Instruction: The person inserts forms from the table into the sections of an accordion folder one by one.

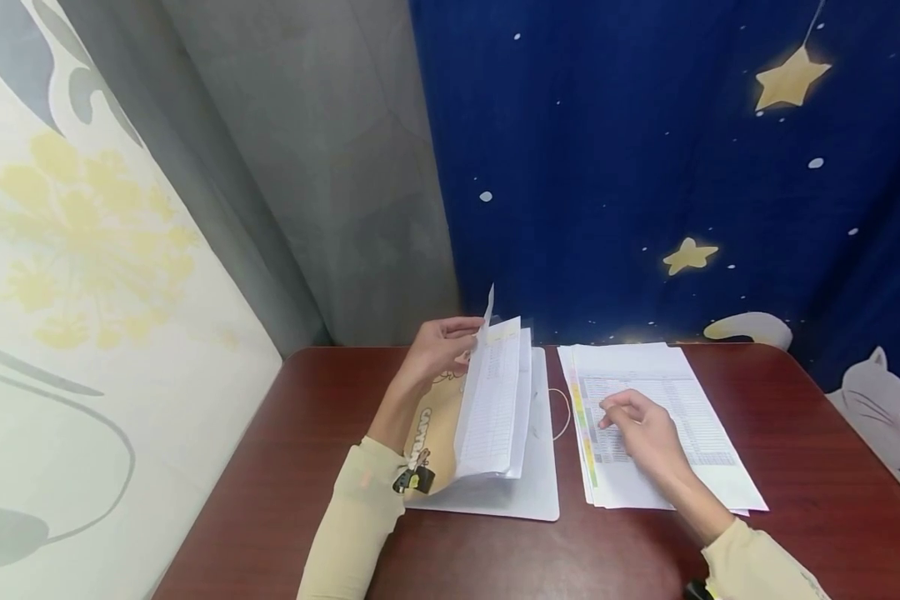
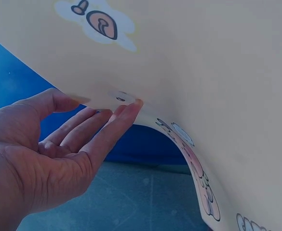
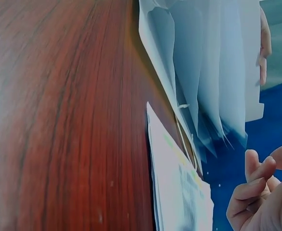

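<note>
A document folder [image 1: 435,433] with a tan, cartoon-printed cover lies partly opened on the table. My left hand [image 1: 441,346] pinches the upper edge of its raised cover between thumb and fingers. In the left wrist view, that hand [image 2: 68,144] is at the cover's edge, and the cover [image 2: 213,62] bends away from it. Printed sheets [image 1: 495,400] stand fanned inside the folder, in clear sleeves. My right hand [image 1: 648,433] hovers over a stack of printed papers [image 1: 637,362], its fingers loosely curled with nothing between them. The right wrist view shows this hand [image 3: 263,192] beside the stack's edge.
A pale elastic loop [image 1: 567,412] extends from the folder's right side toward the paper stack. Coloured tabs [image 1: 579,417] line the stack's left edge. The reddish-brown table [image 1: 300,442] meets a grey and blue curtain [image 1: 570,167] behind and a patterned wall [image 1: 105,317] at left.
</note>
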The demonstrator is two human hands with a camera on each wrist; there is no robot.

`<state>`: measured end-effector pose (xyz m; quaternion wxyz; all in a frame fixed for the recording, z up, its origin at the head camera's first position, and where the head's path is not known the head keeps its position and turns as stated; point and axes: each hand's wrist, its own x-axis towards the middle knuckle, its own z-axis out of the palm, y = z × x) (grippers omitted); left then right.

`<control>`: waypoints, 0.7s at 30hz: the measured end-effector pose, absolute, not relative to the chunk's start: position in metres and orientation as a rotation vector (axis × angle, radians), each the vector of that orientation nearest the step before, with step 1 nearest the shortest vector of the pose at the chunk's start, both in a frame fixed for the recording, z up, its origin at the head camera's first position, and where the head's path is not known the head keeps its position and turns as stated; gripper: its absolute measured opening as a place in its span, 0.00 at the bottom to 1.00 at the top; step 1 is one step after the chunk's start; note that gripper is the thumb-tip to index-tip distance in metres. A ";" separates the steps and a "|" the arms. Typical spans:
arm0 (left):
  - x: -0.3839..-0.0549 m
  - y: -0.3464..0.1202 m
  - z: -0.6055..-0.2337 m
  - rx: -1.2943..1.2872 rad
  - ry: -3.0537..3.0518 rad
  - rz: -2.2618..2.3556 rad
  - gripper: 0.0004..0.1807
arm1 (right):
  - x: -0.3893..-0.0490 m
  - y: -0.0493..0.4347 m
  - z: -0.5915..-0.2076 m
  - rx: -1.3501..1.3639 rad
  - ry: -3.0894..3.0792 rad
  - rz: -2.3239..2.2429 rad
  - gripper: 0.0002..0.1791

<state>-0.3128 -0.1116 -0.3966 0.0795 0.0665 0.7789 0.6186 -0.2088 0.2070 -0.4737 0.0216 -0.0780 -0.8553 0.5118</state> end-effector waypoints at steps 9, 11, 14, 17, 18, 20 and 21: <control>-0.312 -0.111 -0.397 0.190 2.330 1.847 0.23 | -0.202 0.225 -0.475 -0.278 -2.623 1.619 0.19; -0.313 -0.110 -0.397 0.188 2.325 1.850 0.23 | -0.199 0.229 -0.475 -0.285 -2.636 1.586 0.21; -0.313 -0.110 -0.398 0.184 2.324 1.850 0.23 | -0.196 0.237 -0.475 -0.322 -2.653 1.544 0.24; -0.313 -0.110 -0.397 0.184 2.324 1.849 0.23 | -0.194 0.245 -0.477 -0.383 -2.642 1.548 0.26; -0.313 -0.110 -0.397 0.185 2.326 1.847 0.23 | -0.193 0.247 -0.478 -0.402 -2.631 1.557 0.27; -0.313 -0.110 -0.397 0.191 2.323 1.847 0.23 | -0.192 0.251 -0.480 -0.435 -2.608 1.589 0.29; -0.313 -0.110 -0.398 0.193 2.324 1.847 0.23 | -0.191 0.253 -0.482 -0.446 -2.598 1.603 0.30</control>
